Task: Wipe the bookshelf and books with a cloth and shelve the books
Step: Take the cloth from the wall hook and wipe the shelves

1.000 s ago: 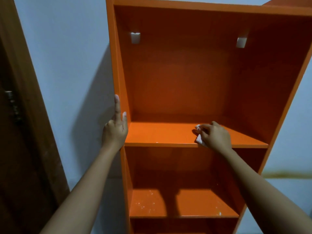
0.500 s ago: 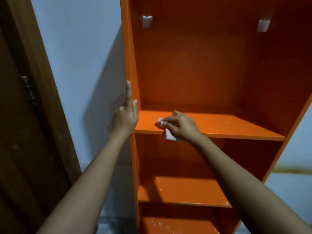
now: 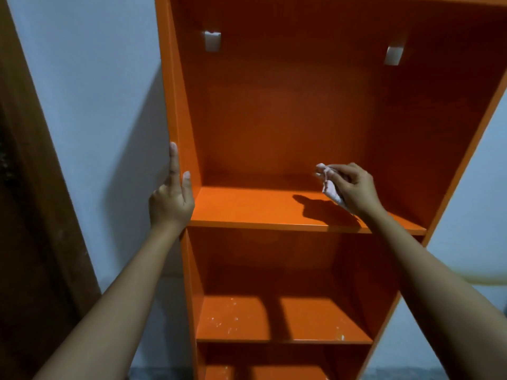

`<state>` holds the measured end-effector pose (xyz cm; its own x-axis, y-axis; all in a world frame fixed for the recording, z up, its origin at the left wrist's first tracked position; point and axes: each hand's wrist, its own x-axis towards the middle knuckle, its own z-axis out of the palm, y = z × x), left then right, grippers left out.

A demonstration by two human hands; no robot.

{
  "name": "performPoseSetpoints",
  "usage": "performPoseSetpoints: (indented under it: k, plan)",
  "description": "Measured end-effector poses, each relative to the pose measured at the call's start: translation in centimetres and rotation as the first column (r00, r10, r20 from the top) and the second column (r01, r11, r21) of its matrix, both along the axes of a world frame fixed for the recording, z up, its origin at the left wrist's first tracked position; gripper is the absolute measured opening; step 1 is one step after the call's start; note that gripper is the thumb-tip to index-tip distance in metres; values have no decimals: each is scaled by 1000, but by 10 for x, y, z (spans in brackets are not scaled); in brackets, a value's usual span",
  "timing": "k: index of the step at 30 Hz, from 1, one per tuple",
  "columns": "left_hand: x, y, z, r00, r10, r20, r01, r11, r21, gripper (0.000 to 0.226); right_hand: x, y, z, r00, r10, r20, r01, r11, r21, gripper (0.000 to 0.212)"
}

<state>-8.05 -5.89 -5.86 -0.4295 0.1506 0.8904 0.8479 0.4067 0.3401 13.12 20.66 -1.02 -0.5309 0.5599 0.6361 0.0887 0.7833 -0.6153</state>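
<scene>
Right fingers [image 3: 340, 171] are curled in tight, pinching a small crumpled white cloth [image 3: 330, 189], and the wad pokes out past the fingertips and hangs below the palm. The right hand [image 3: 356, 187] sits over the right half of the upper shelf board [image 3: 260, 209], throwing a dark shadow onto it. Whether the cloth's lower tip touches the board can't be told from here.

Over on the other side, the left index finger [image 3: 173, 160] runs straight up the front edge of the side panel and the thumb [image 3: 186, 182] presses the panel's inner face. The left hand [image 3: 170, 204] clasps that panel of the orange bookshelf [image 3: 288, 119], with the remaining fingers hidden behind it.

The top compartment holds just the hand and cloth, with two small white brackets [image 3: 212, 41] [image 3: 394, 55] high on the back panel. One level down, the lower shelf [image 3: 274, 322] carries scattered white specks [image 3: 227, 322] across its surface, more of them along its front right edge. A third board shows at the very bottom, mostly cut off.

Beyond the unit stands a pale blue wall [image 3: 96, 105], and a dark brown door frame [image 3: 35, 187] slants along the left edge
</scene>
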Motion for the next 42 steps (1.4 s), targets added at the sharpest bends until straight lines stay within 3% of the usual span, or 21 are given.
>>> performPoseSetpoints:
  k: [3,6,9,13,20,24,29,32,36,42]
  plan:
    - [-3,3,-2,1000,14,7,-14,1000,28,53,21,25,-5,998,-70,3,70,994,-78,22]
    - [-5,3,-5,999,18,28,-19,999,46,55,23,38,-15,1000,1,-4,-2,957,-290,23]
    - [-2,4,-5,999,12,49,-16,997,75,54,14,38,-15,998,55,26,-40,923,-384,22]
    - [-2,3,-6,998,-8,63,4,997,72,57,-13,35,-19,960,-25,279,68,987,-144,22]
    - [3,0,-4,997,-25,74,20,998,63,55,-59,-22,-21,937,179,300,-158,983,-91,19]
    - [4,-2,-4,997,-12,80,8,998,55,54,-89,-71,-23,853,456,254,-432,890,-144,16]
    - [2,-5,-2,997,-46,67,46,999,5,56,-102,-114,-17,658,726,202,-702,688,-183,16]
    - [1,-7,-2,996,-61,64,63,998,-21,58,-106,-83,-8,654,755,42,-719,638,-276,19]
    - [3,-8,0,998,-44,50,46,999,-25,57,-131,-38,-4,714,699,40,-667,696,-265,23]
    - [1,-6,0,995,-50,88,51,999,-14,58,-192,-34,-16,647,695,313,-640,718,-273,29]
